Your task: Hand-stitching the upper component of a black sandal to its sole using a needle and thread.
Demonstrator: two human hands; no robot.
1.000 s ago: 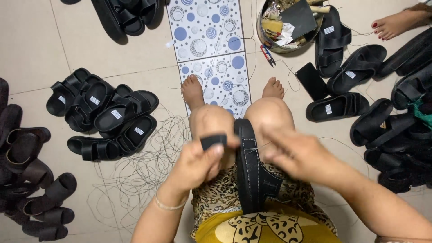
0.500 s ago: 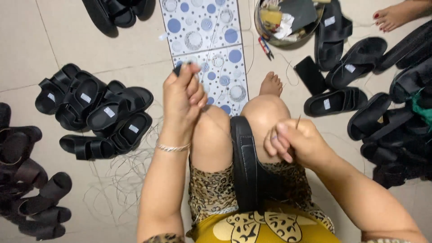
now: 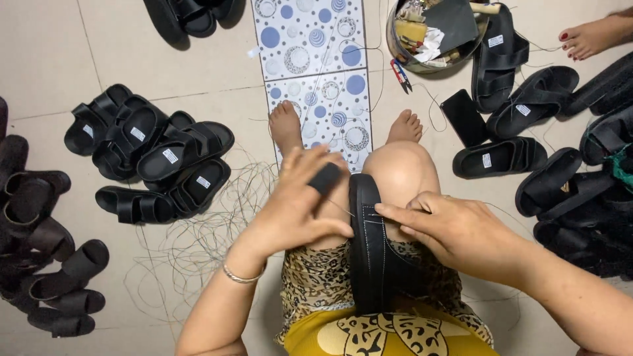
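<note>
The person sits with both knees bent and both bare feet flat on the ground. The left hand (image 3: 300, 204) is up over the left knee, fingers half curled, with a black cover on the pointer finger. The thumb points toward the other hand. A thin bangle sits on the left wrist. The right hand (image 3: 455, 231) lies low by the right knee, thumb and pointer finger pinched tight together. Both arms are bent
</note>
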